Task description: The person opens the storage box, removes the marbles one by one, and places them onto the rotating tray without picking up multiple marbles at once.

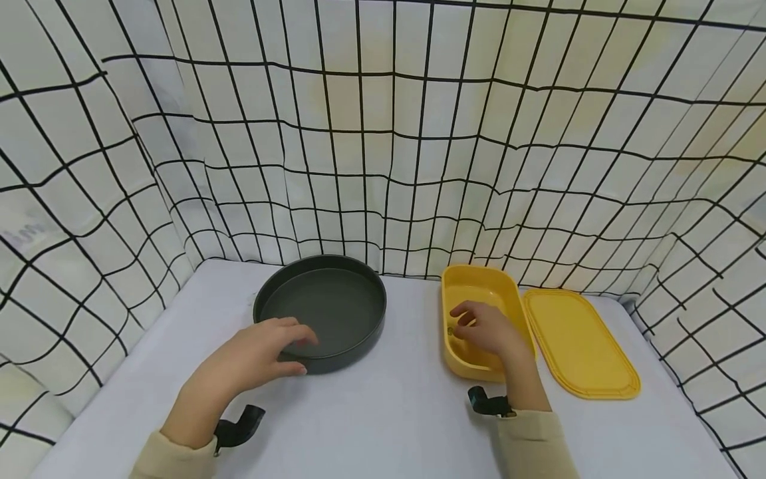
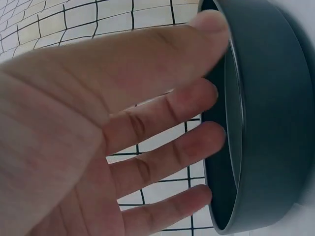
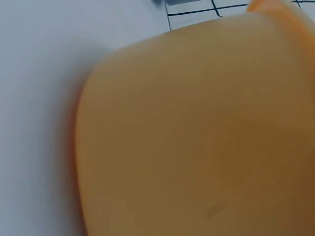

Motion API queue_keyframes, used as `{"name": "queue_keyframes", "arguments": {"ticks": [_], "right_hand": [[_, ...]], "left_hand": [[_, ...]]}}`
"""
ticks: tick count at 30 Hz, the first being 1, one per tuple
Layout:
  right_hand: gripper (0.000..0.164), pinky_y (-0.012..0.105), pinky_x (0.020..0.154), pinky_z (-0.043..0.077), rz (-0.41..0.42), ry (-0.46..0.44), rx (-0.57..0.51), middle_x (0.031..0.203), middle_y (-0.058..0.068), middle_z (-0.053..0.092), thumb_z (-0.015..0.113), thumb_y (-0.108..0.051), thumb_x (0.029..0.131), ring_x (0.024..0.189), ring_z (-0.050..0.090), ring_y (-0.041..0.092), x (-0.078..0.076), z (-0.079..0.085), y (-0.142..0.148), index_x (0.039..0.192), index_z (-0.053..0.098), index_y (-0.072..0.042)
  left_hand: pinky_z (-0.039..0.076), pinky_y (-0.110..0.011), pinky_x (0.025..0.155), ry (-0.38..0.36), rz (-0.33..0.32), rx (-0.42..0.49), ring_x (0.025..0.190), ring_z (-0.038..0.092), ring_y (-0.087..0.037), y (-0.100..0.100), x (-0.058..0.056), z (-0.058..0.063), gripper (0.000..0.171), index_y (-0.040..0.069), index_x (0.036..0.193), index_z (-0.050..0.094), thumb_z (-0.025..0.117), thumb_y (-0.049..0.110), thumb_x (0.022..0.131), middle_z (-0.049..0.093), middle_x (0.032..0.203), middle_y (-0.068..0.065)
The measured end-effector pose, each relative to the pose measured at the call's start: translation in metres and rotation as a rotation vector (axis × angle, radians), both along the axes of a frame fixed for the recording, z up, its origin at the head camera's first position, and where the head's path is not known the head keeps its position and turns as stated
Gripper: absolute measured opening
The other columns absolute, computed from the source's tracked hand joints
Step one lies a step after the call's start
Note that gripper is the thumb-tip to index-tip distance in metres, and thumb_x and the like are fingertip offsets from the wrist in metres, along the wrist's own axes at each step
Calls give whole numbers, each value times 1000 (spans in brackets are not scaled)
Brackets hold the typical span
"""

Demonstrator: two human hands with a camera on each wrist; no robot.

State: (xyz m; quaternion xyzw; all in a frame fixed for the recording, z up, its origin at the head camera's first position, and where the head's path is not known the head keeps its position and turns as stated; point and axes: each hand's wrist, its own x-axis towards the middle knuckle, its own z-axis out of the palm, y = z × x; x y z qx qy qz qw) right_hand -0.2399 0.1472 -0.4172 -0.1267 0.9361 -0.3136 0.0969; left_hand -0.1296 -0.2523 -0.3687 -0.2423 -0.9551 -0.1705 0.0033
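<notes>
Yellow box [image 1: 473, 366], at 3 o'clock from the dark pan [image 1: 326, 306], with a small piece [image 1: 451, 330] at the box's 9 o'clock and a lid [image 1: 580, 342] beyond its 3 o'clock. The right hand [image 1: 486, 326] is in the box, fingers bent; a loose pinch could drop the piece. The left hand [image 1: 260, 352], thumb and fingers apart, stands at the pan's 7 o'clock; lowered carelessly, it could nudge the pan. The piece is too small to identify, and whether the right fingers pinch it cannot be told: the right wrist view shows mainly the box's outside.

Long beige sleeves [image 1: 538, 459], plain cuffs [image 1: 526, 424], curved black wrist cameras [image 1: 241, 427]
</notes>
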Motion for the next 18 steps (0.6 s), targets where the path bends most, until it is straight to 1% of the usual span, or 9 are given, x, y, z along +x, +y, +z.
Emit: {"name": "queue_keyframes", "arguments": {"ticks": [5, 9, 12, 18], "right_hand": [[32, 40, 84, 52, -5, -28, 25, 103, 8, 68, 72, -17, 88, 91, 61, 23, 2, -2, -5, 119, 67, -12], [37, 40, 83, 53, 4, -44, 49, 103, 8, 68, 74, -18, 87, 91, 61, 23, 3, -4, -8, 123, 66, -11], [37, 39, 82, 53, -1, -47, 72, 102, 8, 67, 73, -17, 88, 89, 60, 23, 3, -6, -9, 124, 66, -11], [25, 37, 79, 52, -6, -29, 109, 96, 5, 67, 72, -15, 87, 85, 58, 21, 1, -11, -12, 112, 70, -12]], "left_hand": [[52, -35, 81, -50, 12, -8, 96, 61, -12, -3, -1, 0, 34, 26, 107, 68, 85, 21, 78, 63, 102, 12], [51, -33, 78, -55, 9, -2, 90, 59, -10, -7, -3, -2, 30, 27, 98, 67, 85, 16, 77, 61, 95, 13], [50, -32, 78, -53, 11, -1, 90, 57, -9, -9, -4, -4, 30, 27, 94, 65, 85, 14, 76, 60, 94, 14], [49, -34, 76, -26, 10, -18, 93, 54, -13, -8, -7, -8, 29, 27, 94, 66, 86, 15, 76, 59, 96, 13]]}}
